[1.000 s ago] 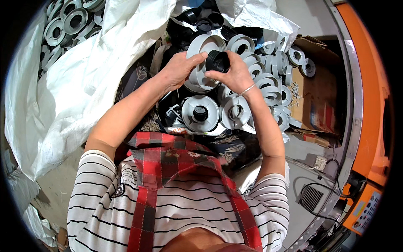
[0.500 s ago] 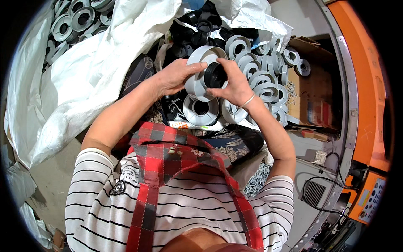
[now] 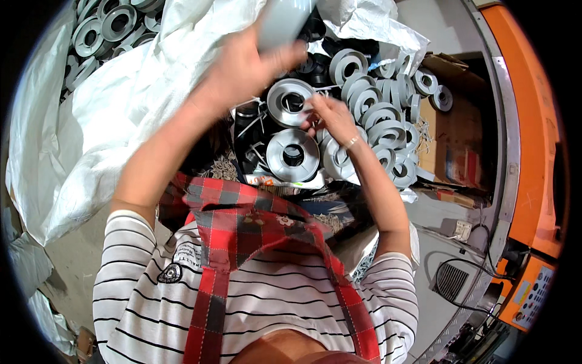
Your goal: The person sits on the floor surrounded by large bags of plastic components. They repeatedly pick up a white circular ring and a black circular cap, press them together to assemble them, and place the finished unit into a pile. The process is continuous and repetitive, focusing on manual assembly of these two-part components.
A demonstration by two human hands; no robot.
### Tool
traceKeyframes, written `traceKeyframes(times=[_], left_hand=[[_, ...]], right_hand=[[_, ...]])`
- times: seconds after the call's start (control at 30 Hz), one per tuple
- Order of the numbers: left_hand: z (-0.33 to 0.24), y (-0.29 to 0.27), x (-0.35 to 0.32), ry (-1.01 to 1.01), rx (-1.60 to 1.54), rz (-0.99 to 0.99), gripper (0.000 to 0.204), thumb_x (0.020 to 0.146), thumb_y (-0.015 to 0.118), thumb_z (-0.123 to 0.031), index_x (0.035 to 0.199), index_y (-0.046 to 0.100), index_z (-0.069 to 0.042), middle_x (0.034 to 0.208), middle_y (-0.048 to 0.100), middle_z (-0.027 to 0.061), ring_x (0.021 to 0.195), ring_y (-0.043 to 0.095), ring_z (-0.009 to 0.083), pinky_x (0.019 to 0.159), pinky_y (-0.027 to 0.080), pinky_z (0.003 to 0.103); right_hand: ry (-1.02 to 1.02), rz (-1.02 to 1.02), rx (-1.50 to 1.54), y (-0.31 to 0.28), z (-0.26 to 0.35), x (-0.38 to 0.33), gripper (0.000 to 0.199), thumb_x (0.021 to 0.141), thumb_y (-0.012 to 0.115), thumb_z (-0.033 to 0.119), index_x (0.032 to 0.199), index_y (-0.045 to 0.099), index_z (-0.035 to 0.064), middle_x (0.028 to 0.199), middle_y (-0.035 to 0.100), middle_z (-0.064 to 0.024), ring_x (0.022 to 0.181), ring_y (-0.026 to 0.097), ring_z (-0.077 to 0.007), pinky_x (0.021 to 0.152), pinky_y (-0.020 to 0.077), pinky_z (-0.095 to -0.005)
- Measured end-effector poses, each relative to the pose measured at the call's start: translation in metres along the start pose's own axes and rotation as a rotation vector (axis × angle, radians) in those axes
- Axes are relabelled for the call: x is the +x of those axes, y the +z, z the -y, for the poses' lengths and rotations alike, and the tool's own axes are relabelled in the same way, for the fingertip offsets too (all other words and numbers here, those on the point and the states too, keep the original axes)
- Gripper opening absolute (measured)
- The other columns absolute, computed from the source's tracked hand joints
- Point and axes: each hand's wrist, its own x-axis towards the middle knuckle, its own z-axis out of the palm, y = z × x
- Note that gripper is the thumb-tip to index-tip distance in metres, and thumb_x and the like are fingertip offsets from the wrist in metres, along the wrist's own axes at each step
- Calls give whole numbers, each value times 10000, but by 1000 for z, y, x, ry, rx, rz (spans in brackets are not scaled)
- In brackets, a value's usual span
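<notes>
Near grey rings (image 3: 276,159), both hands (image 3: 242,70) (image 3: 333,118); in the left, blurred grey part (image 3: 284,23)

Dark lettering – a bolder line beside finer, blurred ones – stands on the chest of the white knit shirt with black stripes (image 3: 285,297), near a round black-and-white badge (image 3: 170,273). Orange characters, partly covered, mark a white plastic sheet (image 3: 280,182). Red print on the brown cardboard box (image 3: 450,145) and markings on the orange-framed control panel (image 3: 535,297) are too small to read.
</notes>
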Motion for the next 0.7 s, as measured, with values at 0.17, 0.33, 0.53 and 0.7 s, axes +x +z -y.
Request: traceKeyframes(times=[0.17,0.33,0.53,0.7], left_hand=[[-48,-30,66,600,398,-707,896,772,697,-422,1335,190,56,1327,296,244,1240,293,300,1036,244,360],[20,20,12,-239,-265,10,558,762,720,-287,1183,530,26,1084,617,156,997,594,227,897,444,323],[98,69,-15,-871,-238,-77,721,779,705,-296,1303,388,85,1274,474,228,1168,501,298,972,402,387],[108,66,-10,-1022,-1005,-154,250,798,641,-131,956,578,53,838,628,94,708,619,169,647,525,309]], right_hand=[[85,-508,-750,-32,-82,77,765,778,603,536,1118,488,-140,1081,561,-339,1043,551,-428,898,438,-430],[350,-382,-827,-12,-108,117,691,640,742,383,1085,539,-105,1091,594,-274,1028,588,-365,901,462,-378],[47,-196,-600,-40,-32,91,520,649,720,361,930,618,-64,853,659,-175,784,633,-246,713,498,-338],[95,-204,-146,-39,-27,138,499,806,661,441,907,636,-47,725,603,-46,672,556,-113,588,471,-274]])
